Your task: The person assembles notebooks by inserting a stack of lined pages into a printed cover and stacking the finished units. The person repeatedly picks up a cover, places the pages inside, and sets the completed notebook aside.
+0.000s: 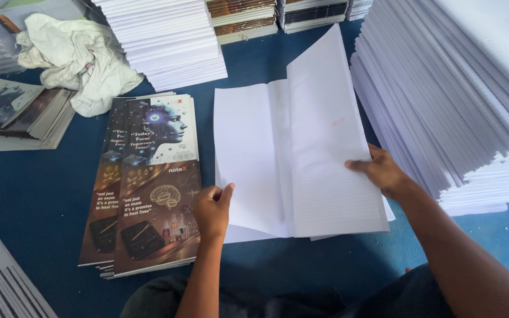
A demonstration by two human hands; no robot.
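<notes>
White ruled paper sheets (301,159), folded down the middle and lying partly open, rest on a blue bench (42,200) in front of the person; the right-hand leaf is lifted and tilted. Left hand (212,209) pinches the lower left edge of the sheets, fingers closed on the paper; right hand (381,172) grips the right edge of the raised leaf, thumb on top. Just left of the sheets lies a small stack of printed notebook covers (148,188), dark with a face and a brain drawing. Tall stacks of white ruled paper (460,100) stand at the right; another stack (166,38) stands behind; a crumpled pale cloth (78,59) lies at upper left.
</notes>
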